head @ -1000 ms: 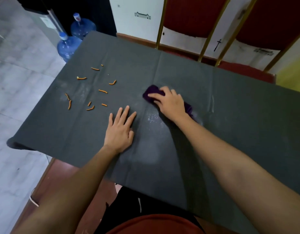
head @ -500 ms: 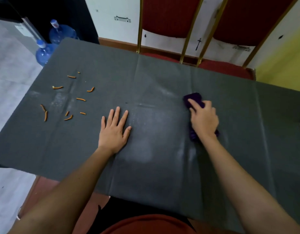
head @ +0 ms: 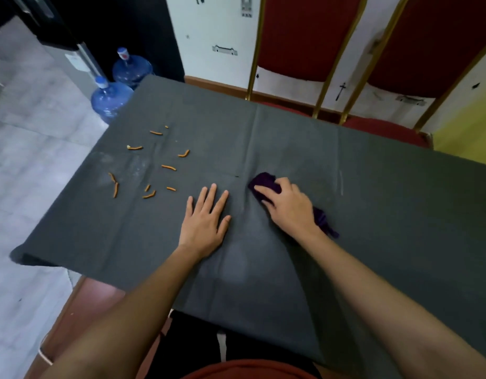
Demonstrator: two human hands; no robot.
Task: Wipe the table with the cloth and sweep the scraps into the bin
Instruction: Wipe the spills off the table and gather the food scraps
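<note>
A dark grey cloth covers the table (head: 373,203). My right hand (head: 288,206) presses down on a purple wiping cloth (head: 263,183) near the table's middle, and part of the cloth trails out behind my wrist. My left hand (head: 205,217) lies flat on the table with fingers spread, just left of the cloth and holding nothing. Several orange scraps (head: 168,167) lie scattered over the left part of the table, apart from both hands. No bin is in view.
Two blue water jugs (head: 110,99) stand on the tiled floor beyond the table's far left corner. Red chairs with gold frames (head: 321,86) line the far edge. The left table edge drops to grey floor tiles (head: 31,165).
My right hand slid the purple cloth out to the right, then back left toward the middle. My left hand stayed flat in place. The scraps have not moved.
</note>
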